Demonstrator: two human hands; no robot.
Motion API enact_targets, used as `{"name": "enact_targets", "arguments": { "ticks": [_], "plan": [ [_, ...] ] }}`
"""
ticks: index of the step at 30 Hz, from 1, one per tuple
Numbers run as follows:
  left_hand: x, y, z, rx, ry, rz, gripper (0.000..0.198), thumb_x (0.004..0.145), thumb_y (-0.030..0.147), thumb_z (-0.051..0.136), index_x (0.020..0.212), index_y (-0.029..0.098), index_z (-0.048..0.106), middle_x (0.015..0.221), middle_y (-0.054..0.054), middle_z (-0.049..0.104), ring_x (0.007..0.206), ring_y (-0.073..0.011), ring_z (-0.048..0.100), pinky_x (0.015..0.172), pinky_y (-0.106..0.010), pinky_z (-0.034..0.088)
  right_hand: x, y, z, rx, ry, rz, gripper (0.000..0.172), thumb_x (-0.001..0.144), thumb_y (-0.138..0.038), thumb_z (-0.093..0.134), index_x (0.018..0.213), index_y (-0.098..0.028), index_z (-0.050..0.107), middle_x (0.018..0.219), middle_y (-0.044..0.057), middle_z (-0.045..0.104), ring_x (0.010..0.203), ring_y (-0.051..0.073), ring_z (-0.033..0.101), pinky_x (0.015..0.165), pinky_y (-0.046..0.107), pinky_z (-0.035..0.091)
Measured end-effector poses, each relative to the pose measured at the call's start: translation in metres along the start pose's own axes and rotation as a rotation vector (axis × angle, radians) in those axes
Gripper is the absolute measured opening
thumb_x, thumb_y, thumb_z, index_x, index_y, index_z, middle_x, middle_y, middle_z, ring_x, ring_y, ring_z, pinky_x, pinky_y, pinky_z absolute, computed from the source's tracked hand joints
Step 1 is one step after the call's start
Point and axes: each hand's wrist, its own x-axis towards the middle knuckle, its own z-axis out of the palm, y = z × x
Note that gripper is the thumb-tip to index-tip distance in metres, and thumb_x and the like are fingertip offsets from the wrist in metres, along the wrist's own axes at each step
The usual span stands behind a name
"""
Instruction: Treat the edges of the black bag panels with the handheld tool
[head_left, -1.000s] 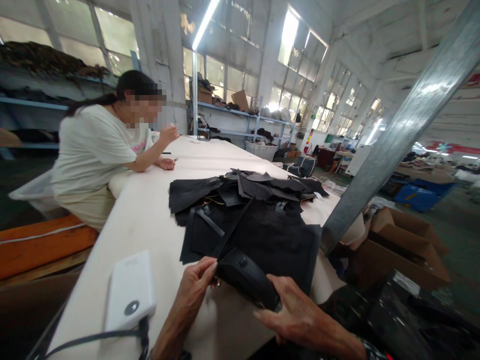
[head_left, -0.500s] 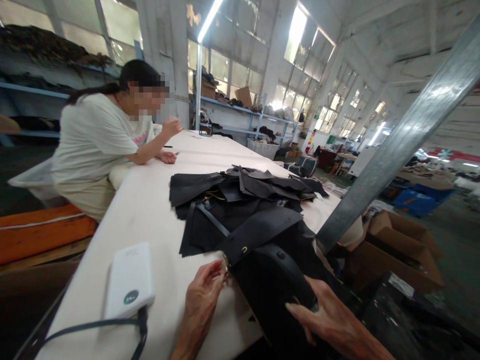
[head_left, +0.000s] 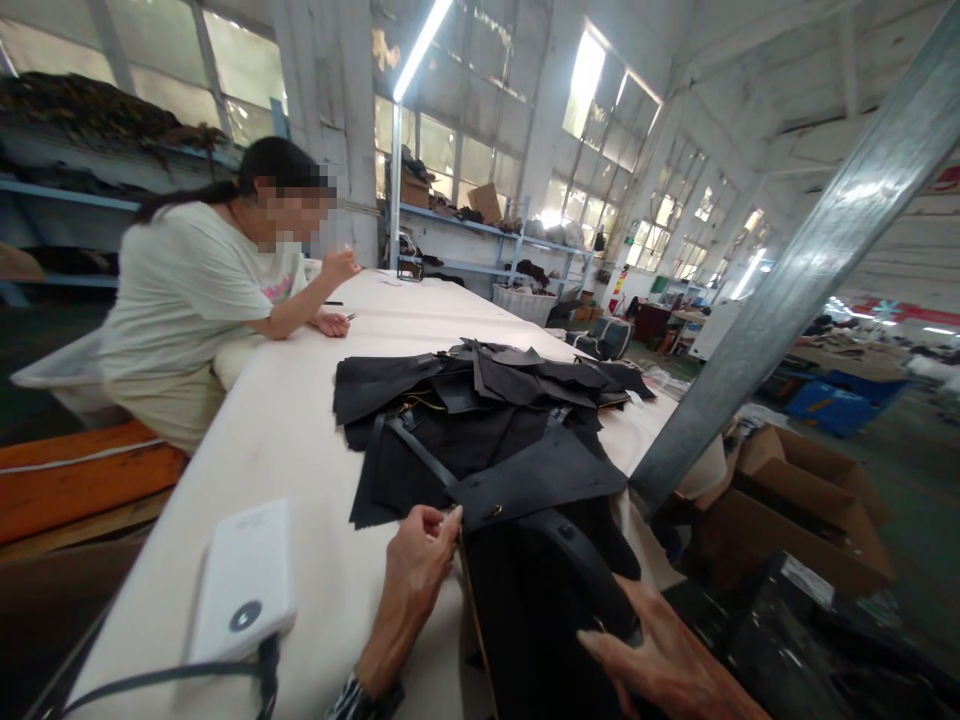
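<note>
A black fabric bag piece with a gold-coloured zipper edge lies in front of me, hanging over the near side of the table. My left hand pinches its left edge near the upper corner, thumb and forefinger together. Around the lower right part of the piece my right hand is closed, thumb on top and the other fingers partly hidden. A black strap curves across the piece toward that hand. Above it lies a dark leather-like panel with a small gold ring.
Several black bag pieces are heaped on the white table. A white power bank with a cable lies at left. Across the left edge sits a co-worker. A metal post slants on the right beside cardboard boxes.
My left hand has moved slightly up and right, and its thumb now presses at the piece's corner. The leather-like panel lies flatter and farther right. My right hand keeps its grip.
</note>
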Motion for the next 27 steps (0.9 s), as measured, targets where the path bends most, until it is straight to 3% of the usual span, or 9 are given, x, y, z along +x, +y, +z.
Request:
{"name": "enact_targets", "arguments": {
  "ticks": [4,10,13,17,20,22,25,27],
  "plan": [
    [-0.015,-0.004,0.0,0.27,0.011,0.144,0.046,0.08,0.06,0.043,0.064,0.017,0.049,0.06,-0.002,0.054,0.061,-0.0166,0.053,0.064,-0.028,0.036,0.001,0.004,-0.001,0.032,-0.018,-0.011,0.029,0.086,-0.04,0.054,0.087,-0.012,0.048,0.054,-0.003,0.05,0.047,0.011,0.052,0.045,0.018,0.036],
    [-0.011,0.005,0.006,0.404,0.042,0.18,0.012,0.078,0.019,0.045,0.069,0.016,0.051,0.065,-0.003,0.056,0.066,-0.0162,0.054,0.064,-0.027,0.033,0.005,0.0,0.001,0.046,-0.022,0.017,0.029,0.085,-0.04,0.054,0.085,-0.012,0.045,0.054,-0.003,0.049,0.045,0.01,0.051,0.043,0.017,0.036],
    [-0.005,0.003,0.008,0.226,-0.031,0.069,0.004,0.075,0.015,0.046,0.078,0.016,0.048,0.065,-0.001,0.056,0.059,-0.0159,0.057,0.06,-0.027,0.04,0.005,0.001,-0.002,0.041,-0.028,0.001,0.028,0.084,-0.039,0.054,0.084,-0.012,0.046,0.055,-0.002,0.05,0.046,0.011,0.052,0.043,0.017,0.037],
    [-0.007,-0.005,0.006,-0.238,-0.109,-0.112,0.024,0.07,0.017,0.048,0.093,0.016,0.041,0.06,0.002,0.054,0.047,-0.0141,0.054,0.047,-0.024,0.042,0.004,0.008,-0.006,0.07,-0.024,0.009,0.031,0.085,-0.041,0.054,0.092,-0.011,0.049,0.057,-0.002,0.052,0.048,0.012,0.053,0.045,0.017,0.037],
    [-0.012,-0.007,0.004,-0.344,-0.215,-0.137,0.042,0.065,0.033,0.058,0.098,0.014,0.041,0.056,0.002,0.053,0.044,-0.0129,0.05,0.046,-0.022,0.039,0.004,0.013,-0.008,0.084,-0.01,-0.01,0.031,0.086,-0.041,0.053,0.092,-0.011,0.05,0.056,-0.001,0.054,0.048,0.012,0.053,0.046,0.018,0.038],
    [-0.014,-0.008,0.002,-0.151,-0.255,-0.059,0.04,0.066,0.04,0.057,0.094,0.015,0.043,0.057,0.001,0.054,0.044,-0.0139,0.049,0.047,-0.024,0.038,0.007,0.015,-0.008,0.089,-0.001,-0.035,0.028,0.087,-0.039,0.053,0.089,-0.011,0.05,0.055,-0.001,0.054,0.048,0.012,0.053,0.046,0.018,0.038],
    [-0.01,-0.009,-0.001,0.314,-0.166,0.23,0.019,0.076,0.033,0.048,0.079,0.015,0.05,0.064,-0.003,0.056,0.056,-0.0167,0.052,0.056,-0.027,0.034,0.01,0.016,-0.008,0.103,0.009,-0.059,0.027,0.087,-0.038,0.052,0.087,-0.012,0.048,0.055,-0.001,0.054,0.047,0.012,0.053,0.044,0.017,0.037],
    [-0.004,-0.01,-0.004,0.482,-0.137,0.376,0.019,0.079,0.028,0.045,0.081,0.014,0.057,0.071,-0.006,0.058,0.066,-0.0182,0.052,0.063,-0.028,0.031,0.011,0.015,-0.009,0.114,0.01,-0.063,0.026,0.087,-0.038,0.052,0.086,-0.012,0.048,0.054,-0.001,0.054,0.047,0.012,0.053,0.044,0.017,0.037]
  ]
}}
